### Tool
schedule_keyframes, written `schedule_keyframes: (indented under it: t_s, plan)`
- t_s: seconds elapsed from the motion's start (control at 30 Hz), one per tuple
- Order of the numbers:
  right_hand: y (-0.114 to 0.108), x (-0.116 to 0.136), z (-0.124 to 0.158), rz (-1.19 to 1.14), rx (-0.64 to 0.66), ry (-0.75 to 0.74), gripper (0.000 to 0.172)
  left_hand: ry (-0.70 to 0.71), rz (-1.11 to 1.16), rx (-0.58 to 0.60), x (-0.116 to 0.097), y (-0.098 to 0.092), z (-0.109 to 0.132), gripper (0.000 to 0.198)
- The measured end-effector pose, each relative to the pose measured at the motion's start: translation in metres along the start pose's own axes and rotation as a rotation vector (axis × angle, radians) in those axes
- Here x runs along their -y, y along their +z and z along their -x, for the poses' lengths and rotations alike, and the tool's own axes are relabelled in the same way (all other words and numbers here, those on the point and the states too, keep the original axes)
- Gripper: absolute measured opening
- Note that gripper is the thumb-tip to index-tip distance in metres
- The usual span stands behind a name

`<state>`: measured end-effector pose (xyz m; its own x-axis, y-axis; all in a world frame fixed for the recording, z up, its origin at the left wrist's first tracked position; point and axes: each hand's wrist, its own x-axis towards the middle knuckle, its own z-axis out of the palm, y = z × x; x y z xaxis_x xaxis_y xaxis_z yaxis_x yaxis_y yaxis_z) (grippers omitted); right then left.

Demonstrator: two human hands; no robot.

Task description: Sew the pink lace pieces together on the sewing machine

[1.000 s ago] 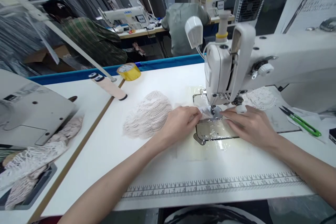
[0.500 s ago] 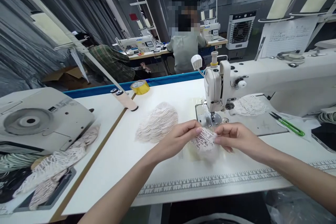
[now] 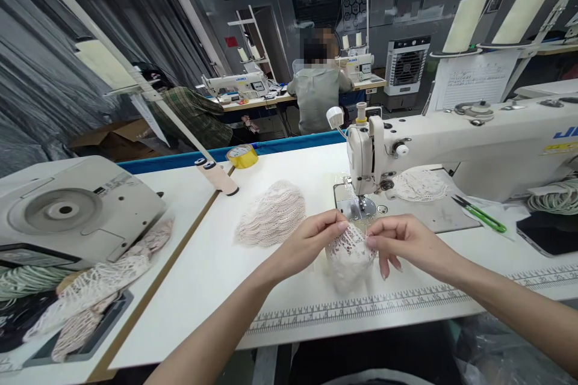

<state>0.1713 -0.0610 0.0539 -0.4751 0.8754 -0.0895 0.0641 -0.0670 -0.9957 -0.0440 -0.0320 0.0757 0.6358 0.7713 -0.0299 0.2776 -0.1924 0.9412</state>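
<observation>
A small piece of white lace (image 3: 350,255) hangs between my two hands in front of the sewing machine (image 3: 363,156). My left hand (image 3: 316,234) pinches its upper left edge between thumb and fingers. At the upper right edge, the thumb and forefinger of my right hand (image 3: 401,243) are closed on the lace, while the lower fingers hang loose. The needle and presser foot (image 3: 361,203) are just beyond the lace, apart from it. To the left on the white table (image 3: 198,307) lies a fanned stack of pale lace pieces (image 3: 273,213).
Green thread snips (image 3: 481,215) and a white lace piece (image 3: 419,185) lie right of the needle. Yellow tape (image 3: 242,157) and pink thread cones (image 3: 219,178) stand at the back left. A printed ruler (image 3: 334,311) runs along the front edge. Two people work at machines beyond.
The lace now hangs lower and more spread below my fingers. Both hands keep their pinch at nearly the same place. The camera view has tilted up slightly.
</observation>
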Motion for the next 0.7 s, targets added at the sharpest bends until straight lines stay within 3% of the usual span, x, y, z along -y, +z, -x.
schedule_keyframes:
  t_s: [0.37, 0.7]
  plan:
    - [0.001, 0.001, 0.001, 0.027, -0.025, -0.023, 0.041, -0.005, 0.039, 0.017, 0.003, 0.003, -0.001, 0.029]
    - [0.003, -0.005, 0.001, 0.131, -0.114, -0.051, 0.033, -0.051, 0.044, -0.040, 0.003, 0.015, -0.002, 0.026]
